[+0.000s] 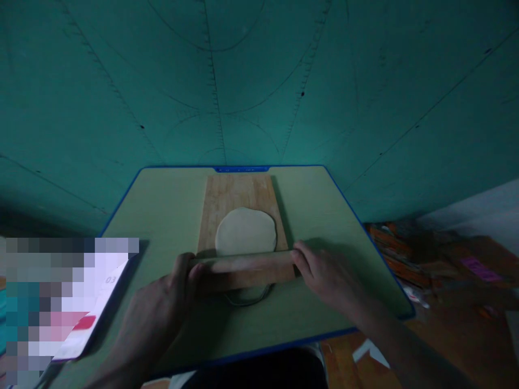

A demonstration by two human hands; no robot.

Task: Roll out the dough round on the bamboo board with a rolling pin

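Observation:
A flat round of pale dough (245, 230) lies on a wooden cutting board (239, 194) in the middle of a small table (170, 210). A wooden rolling pin (243, 263) lies across the near edge of the dough. My left hand (162, 308) rests on the pin's left end and my right hand (324, 273) on its right end, fingers pressed over the wood. The near part of the dough is hidden under the pin.
The table has a pale green top with a blue rim (367, 229). A white card with a red mark (95, 308) lies at its left edge. A teal mat with printed lines (259, 81) hangs behind. Orange packets (401, 254) lie on the floor at right.

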